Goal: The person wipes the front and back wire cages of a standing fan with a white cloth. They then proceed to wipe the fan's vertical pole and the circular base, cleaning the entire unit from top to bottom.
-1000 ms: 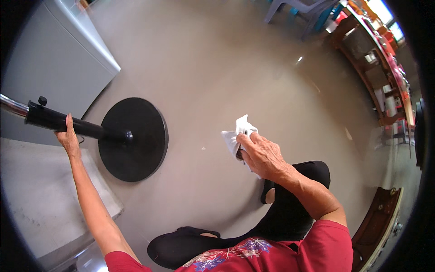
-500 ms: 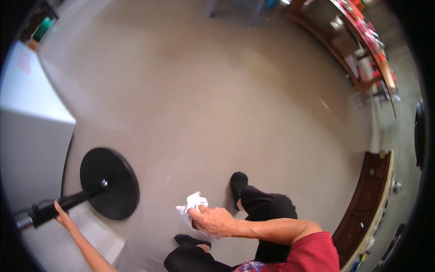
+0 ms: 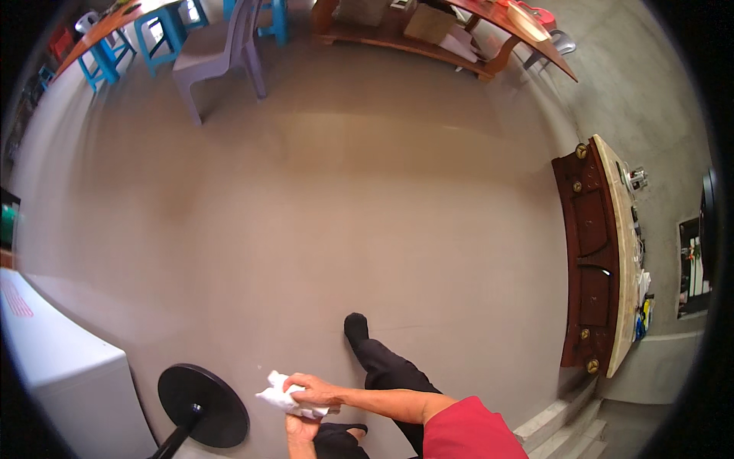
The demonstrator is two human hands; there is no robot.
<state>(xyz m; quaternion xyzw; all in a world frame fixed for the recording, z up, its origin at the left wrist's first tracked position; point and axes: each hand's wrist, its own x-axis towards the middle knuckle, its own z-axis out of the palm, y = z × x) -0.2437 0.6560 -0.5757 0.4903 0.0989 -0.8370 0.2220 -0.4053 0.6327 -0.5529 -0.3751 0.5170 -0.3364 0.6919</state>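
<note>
A crumpled white cloth (image 3: pixel 281 392) is bunched up in front of my body, low in the view. From above, my right hand (image 3: pixel 315 390) grips it with bent fingers. My left hand (image 3: pixel 301 430) meets the cloth from below, and its fingertips are partly hidden by the folds. To the left of both hands stands a black pole (image 3: pixel 174 442) on a round black base (image 3: pixel 203 402). Neither hand touches the pole.
A white box-shaped appliance (image 3: pixel 84 390) stands at lower left. A dark wooden cabinet (image 3: pixel 592 252) with a pale top lines the right. Steps (image 3: pixel 562 428) lie below it. Far off are a grey plastic chair (image 3: pixel 210 61), blue stools (image 3: pixel 160 38) and a wooden table (image 3: pixel 397 46).
My left hand has let go of the black pole and come to the cloth in my right hand. The view has turned left and lifted, bringing in the chair and stools.
</note>
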